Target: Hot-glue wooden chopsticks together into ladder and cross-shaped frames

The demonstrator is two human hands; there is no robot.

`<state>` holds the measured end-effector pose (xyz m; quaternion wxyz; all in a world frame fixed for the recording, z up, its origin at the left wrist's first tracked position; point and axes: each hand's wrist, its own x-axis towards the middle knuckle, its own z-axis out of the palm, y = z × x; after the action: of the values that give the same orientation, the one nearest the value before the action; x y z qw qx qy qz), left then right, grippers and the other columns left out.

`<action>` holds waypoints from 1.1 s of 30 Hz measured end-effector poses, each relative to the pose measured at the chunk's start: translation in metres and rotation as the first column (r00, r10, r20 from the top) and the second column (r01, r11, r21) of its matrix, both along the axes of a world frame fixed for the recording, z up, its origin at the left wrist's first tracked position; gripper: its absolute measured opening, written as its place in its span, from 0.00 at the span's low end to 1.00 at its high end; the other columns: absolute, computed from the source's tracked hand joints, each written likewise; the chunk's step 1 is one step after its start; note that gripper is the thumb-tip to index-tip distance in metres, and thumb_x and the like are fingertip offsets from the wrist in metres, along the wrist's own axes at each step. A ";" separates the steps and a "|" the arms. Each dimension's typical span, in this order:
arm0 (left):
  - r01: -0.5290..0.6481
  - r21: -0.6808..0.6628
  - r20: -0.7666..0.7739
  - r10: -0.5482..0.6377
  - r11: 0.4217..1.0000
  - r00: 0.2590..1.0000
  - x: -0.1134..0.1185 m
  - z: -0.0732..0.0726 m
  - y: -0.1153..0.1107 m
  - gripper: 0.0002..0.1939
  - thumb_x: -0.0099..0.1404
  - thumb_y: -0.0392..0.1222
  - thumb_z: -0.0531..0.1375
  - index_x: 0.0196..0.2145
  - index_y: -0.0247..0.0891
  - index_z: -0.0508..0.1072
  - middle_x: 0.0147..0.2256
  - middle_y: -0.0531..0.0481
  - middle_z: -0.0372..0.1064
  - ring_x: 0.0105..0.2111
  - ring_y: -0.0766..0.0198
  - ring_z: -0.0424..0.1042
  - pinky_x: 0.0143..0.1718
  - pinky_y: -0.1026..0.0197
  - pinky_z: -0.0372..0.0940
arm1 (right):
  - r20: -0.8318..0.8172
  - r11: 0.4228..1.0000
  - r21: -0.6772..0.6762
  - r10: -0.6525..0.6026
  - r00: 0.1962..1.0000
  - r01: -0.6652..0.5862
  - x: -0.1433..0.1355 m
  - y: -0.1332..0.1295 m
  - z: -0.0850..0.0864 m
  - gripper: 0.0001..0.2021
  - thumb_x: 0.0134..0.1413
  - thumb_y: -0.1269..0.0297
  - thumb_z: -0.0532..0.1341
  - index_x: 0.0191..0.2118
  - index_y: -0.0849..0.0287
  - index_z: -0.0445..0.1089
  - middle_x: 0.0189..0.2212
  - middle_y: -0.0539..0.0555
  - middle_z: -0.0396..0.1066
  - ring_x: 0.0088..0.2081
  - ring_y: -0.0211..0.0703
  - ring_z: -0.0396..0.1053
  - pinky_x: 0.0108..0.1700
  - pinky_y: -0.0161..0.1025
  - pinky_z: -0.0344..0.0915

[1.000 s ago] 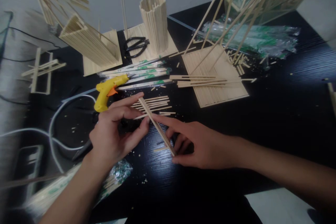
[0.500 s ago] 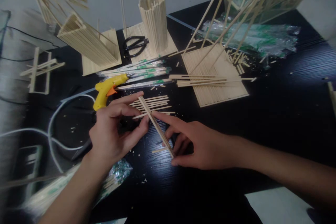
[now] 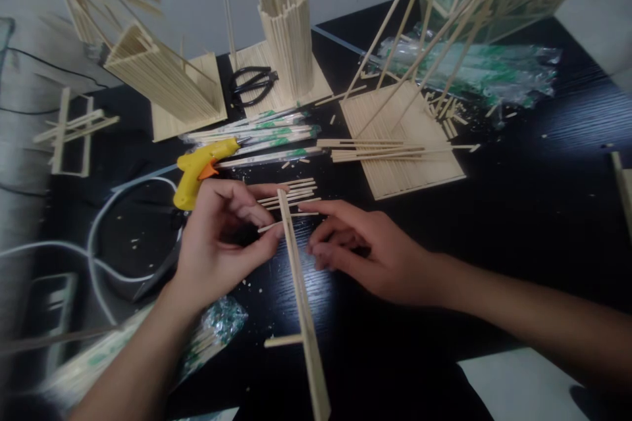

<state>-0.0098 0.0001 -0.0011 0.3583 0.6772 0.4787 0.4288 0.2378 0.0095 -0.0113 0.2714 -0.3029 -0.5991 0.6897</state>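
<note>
My left hand [image 3: 227, 230] is closed on a long narrow wooden stick piece [image 3: 299, 276], gripping it near its far end. The piece runs from those fingers toward the bottom edge, with a short crosspiece [image 3: 284, 341] sticking out to its left. Just right of the piece is my right hand [image 3: 353, 243], its index finger stretched out and its other fingers curled; nothing shows in it. Several loose short sticks [image 3: 301, 192] lie behind the hands. A yellow glue gun [image 3: 197, 171] with an orange trigger rests behind my left hand.
Behind stand a round stick tower [image 3: 289, 39], a triangular stick tower [image 3: 162, 75] and black scissors [image 3: 253, 85]. At the right are a stick panel [image 3: 405, 171] with leaning sticks and plastic packs [image 3: 474, 72]. A white cable [image 3: 93, 230] curls at the left.
The stick piece has swung so that it points toward the bottom edge, and more of its length and a crosspiece show. My right hand has come off it and moved slightly away.
</note>
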 end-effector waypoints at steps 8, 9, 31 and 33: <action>0.170 -0.317 0.157 -0.126 0.933 0.980 -0.013 0.005 0.007 0.16 0.71 0.52 0.66 0.42 0.46 0.62 0.46 0.43 0.83 0.22 0.63 0.76 0.19 0.61 0.69 | 0.004 0.922 0.319 -0.234 0.972 0.221 -0.002 0.000 -0.006 0.18 0.68 0.68 0.66 0.61 0.53 0.74 0.45 0.53 0.79 0.42 0.39 0.79 0.42 0.35 0.79; 0.186 -0.331 0.173 -0.135 0.925 0.976 -0.015 0.004 0.008 0.16 0.71 0.53 0.66 0.43 0.47 0.62 0.46 0.43 0.83 0.22 0.62 0.76 0.19 0.60 0.69 | -0.014 0.893 0.379 -0.255 0.967 0.241 -0.003 0.000 -0.005 0.18 0.68 0.69 0.67 0.60 0.53 0.75 0.47 0.54 0.79 0.43 0.40 0.79 0.43 0.36 0.79; 0.296 -0.498 0.441 -0.056 0.815 0.896 0.001 0.012 0.001 0.14 0.69 0.45 0.69 0.44 0.40 0.68 0.26 0.54 0.75 0.19 0.71 0.71 0.17 0.73 0.62 | 0.010 0.766 0.633 -0.152 0.988 0.111 -0.024 0.032 0.010 0.06 0.61 0.70 0.73 0.43 0.59 0.79 0.39 0.52 0.81 0.40 0.40 0.79 0.46 0.37 0.75; 0.257 -0.486 0.352 -0.082 0.835 0.933 0.002 0.011 0.000 0.12 0.71 0.44 0.68 0.46 0.40 0.69 0.25 0.55 0.75 0.18 0.71 0.69 0.17 0.72 0.62 | 0.017 0.804 0.576 -0.189 0.982 0.145 -0.023 0.030 0.008 0.07 0.58 0.70 0.75 0.42 0.59 0.80 0.38 0.51 0.82 0.39 0.39 0.79 0.45 0.36 0.75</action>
<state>-0.0073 0.0006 0.0101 0.6382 0.5162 0.4507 0.3507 0.2151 0.0395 -0.0037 0.3873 -0.2841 -0.7588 0.4398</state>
